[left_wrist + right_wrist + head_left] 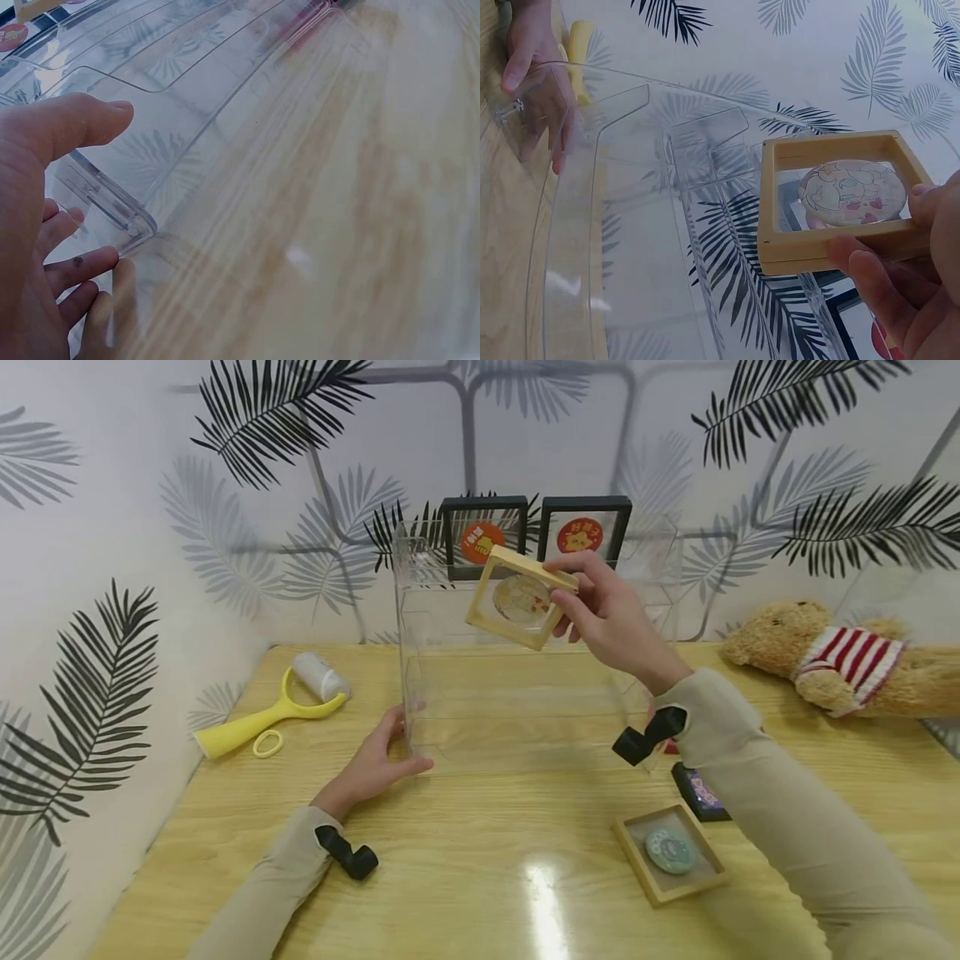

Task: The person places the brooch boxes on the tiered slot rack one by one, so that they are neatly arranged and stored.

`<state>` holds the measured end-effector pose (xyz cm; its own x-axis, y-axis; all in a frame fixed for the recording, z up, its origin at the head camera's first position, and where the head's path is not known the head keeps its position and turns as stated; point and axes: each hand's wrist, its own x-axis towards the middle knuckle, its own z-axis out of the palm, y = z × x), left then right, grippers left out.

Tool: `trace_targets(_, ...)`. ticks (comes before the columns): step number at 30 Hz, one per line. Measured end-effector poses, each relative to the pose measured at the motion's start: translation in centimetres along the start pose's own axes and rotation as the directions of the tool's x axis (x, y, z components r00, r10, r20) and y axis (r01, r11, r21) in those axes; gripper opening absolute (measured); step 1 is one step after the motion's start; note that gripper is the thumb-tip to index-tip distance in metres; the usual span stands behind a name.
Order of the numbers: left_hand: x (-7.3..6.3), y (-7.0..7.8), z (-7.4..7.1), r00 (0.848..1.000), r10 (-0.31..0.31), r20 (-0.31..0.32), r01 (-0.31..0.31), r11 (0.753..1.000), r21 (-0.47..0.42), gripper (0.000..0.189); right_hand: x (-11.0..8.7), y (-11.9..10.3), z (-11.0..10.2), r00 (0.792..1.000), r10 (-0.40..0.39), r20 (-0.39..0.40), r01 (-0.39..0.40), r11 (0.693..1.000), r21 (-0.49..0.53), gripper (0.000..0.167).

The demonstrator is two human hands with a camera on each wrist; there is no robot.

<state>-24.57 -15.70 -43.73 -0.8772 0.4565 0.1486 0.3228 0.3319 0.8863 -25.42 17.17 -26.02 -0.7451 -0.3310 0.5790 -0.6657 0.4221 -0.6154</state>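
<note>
My right hand [611, 618] pinches a light wooden frame [480, 606] by its upper right edge, thumb on one side and fingers on the other. Inside the clear window of that frame sits a round badge [853, 193] with a cartoon drawing. It is held tilted in front of the top tier of a clear acrylic display stand [510, 727]. My left hand [375, 760] rests at the lower left corner of the stand, thumb stretched along the front, fingertips against the side panel. Two black frames [485, 502] [585, 502] with red and orange badges stand on the top tier.
Right of the stand lie a wooden frame [637, 852] with a teal badge and a black frame [693, 793], partly behind my forearm. A teddy bear [787, 643] lies at the right. At left are a yellow forked handle [255, 722], a grey cylinder [318, 677] and a yellow ring [258, 747].
</note>
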Motion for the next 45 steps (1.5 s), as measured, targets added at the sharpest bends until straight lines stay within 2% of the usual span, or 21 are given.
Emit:
trace_targets(8, 0.1, 0.3, -0.2, 1.000, -0.004, 0.000, 0.004, 1.000, -0.003, 0.078, 2.4, -0.1, 0.9, 1.000, -0.018, 0.020, 0.020, 0.993, -0.117, 0.030)
trace_targets(16, 0.1, 0.5, -0.1, 1.000, -0.007, -0.007, 0.007, 1.000, 0.003, 0.079, 3.6, 0.2, 1.3, 0.998, -0.019, 0.064, 0.031, 0.980, -0.197, 0.031)
trace_targets(23, -0.1, 0.4, -0.1, 1.000, -0.003, 0.000, 0.003, 1.000, 0.005, 0.078, 4.2, 0.4, 2.0, 0.993, -0.032, 0.113, 0.059, 0.967, -0.246, 0.030)
trace_targets(30, -0.1, 0.4, -0.2, 1.000, -0.017, 0.002, 0.017, 1.000, 0.009, 0.079, 4.0, 0.6, 2.5, 0.984, -0.036, 0.174, 0.082, 0.960, -0.267, 0.033)
trace_targets(36, -0.2, 0.4, -0.3, 1.000, -0.022, 0.006, 0.022, 1.000, 0.006, 0.078, 3.6, 0.5, 2.5, 0.990, -0.041, 0.137, 0.079, 0.956, -0.283, 0.038)
trace_targets(45, -0.3, 0.2, -0.3, 1.000, -0.015, 0.006, 0.015, 1.000, 0.001, 0.078, 2.1, 0.4, 2.2, 0.995, -0.076, 0.064, 0.091, 0.952, -0.292, 0.037)
